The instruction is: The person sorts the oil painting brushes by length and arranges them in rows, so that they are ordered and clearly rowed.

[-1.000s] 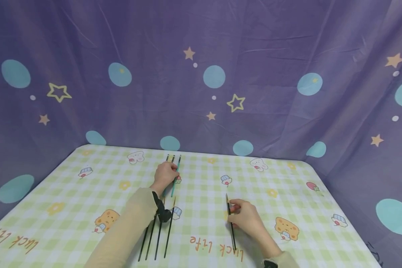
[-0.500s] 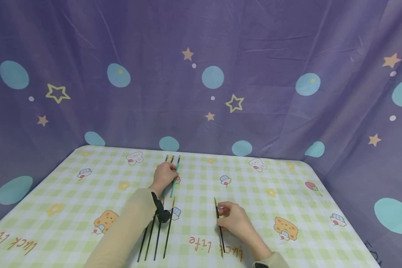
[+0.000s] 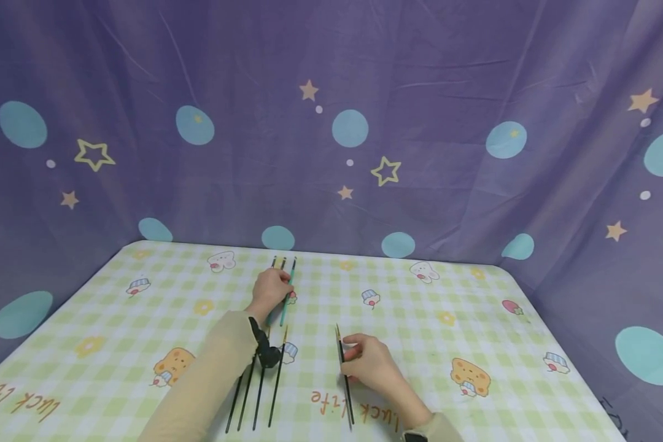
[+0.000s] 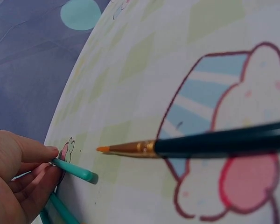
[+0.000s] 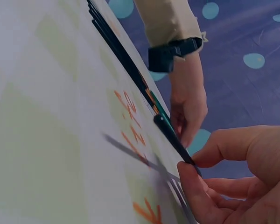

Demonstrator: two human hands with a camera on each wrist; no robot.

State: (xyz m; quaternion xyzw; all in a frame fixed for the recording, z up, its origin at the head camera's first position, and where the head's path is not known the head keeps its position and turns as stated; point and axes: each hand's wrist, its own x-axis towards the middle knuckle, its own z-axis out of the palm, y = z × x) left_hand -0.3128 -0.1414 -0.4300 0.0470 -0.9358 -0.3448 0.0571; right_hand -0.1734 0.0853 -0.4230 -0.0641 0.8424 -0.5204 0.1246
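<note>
At the back left of the table, my left hand [image 3: 271,290] pinches a teal-handled paintbrush [image 3: 284,310] between thumb and fingers. More teal handles [image 4: 63,210] show beneath that hand in the left wrist view. My right hand [image 3: 369,361] pinches a black paintbrush [image 5: 170,133] by thumb and fingertips, its bristles pointing to the back. This brush is clear of the cloth, its shadow falling apart from it. Several black paintbrushes [image 3: 276,390] lie side by side at the front, partly covered by my left sleeve and wristband. Close to the left wrist camera, one shows an orange bristle tip.
A green-and-white checked tablecloth [image 3: 420,405] with printed cupcakes, flowers and lettering covers the table. Behind it hangs a purple curtain [image 3: 442,196] with stars and blue dots. The black paintbrushes lie left of my right hand, with bare cloth between.
My right hand has carried its black paintbrush leftward, closer to the lying black brushes. My left hand keeps its pinch on the teal-handled paintbrush in nearly the same place.
</note>
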